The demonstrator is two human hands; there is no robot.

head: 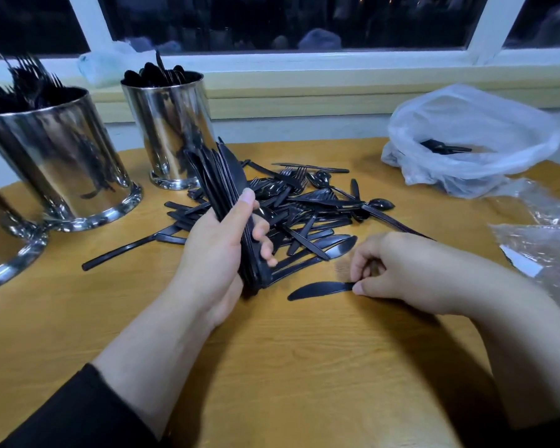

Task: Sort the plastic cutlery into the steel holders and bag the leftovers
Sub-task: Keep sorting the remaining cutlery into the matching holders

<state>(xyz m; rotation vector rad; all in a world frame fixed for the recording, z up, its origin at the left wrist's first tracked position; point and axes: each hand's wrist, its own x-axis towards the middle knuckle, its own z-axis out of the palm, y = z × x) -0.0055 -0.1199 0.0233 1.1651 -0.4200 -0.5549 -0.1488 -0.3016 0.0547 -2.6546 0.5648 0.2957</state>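
Two bare forearms, black sleeve point(78, 412) pushed up on left arm; no rings

The left hand point(222, 250) grips a bundle of knives point(227, 202) upright above the worktop point(304, 367). The right hand point(392, 270) pinches 1 knife point(317, 290) lying flat beside the cutlery pile point(304, 205).

I see a wooden table point(304, 367) against a pale wall, below a white-framed window point(485, 30) with dark panes; a cream sill point(304, 88) runs beneath it.
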